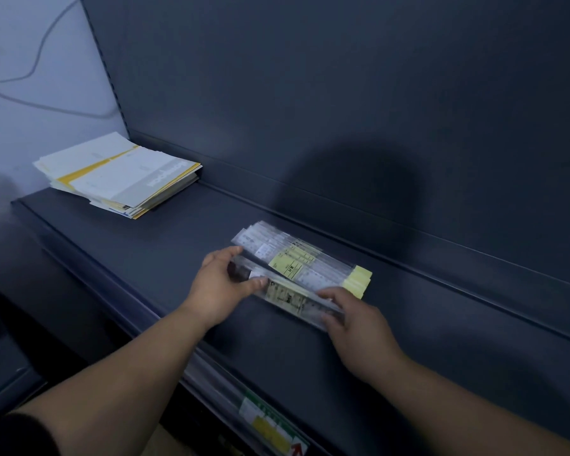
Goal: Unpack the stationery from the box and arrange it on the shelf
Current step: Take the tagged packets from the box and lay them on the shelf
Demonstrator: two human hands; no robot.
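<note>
A stack of clear-wrapped stationery packs [305, 263] with pale yellow labels lies flat on the dark shelf [165, 245], near its back edge. In front of that stack, a long clear-wrapped pack [290, 296] stands tilted on its edge. My left hand [216, 284] grips its left end, thumb on the front face. At the right end, my right hand [356, 319] holds the pack, fingers curled over the top. The box is not in view.
A pile of white and yellow paper pads [119, 174] lies at the shelf's far left corner. A price strip with a green and yellow label [270, 422] runs along the shelf's front edge. A dark back panel [343, 93] rises behind; bare shelf lies between the pile and the packs.
</note>
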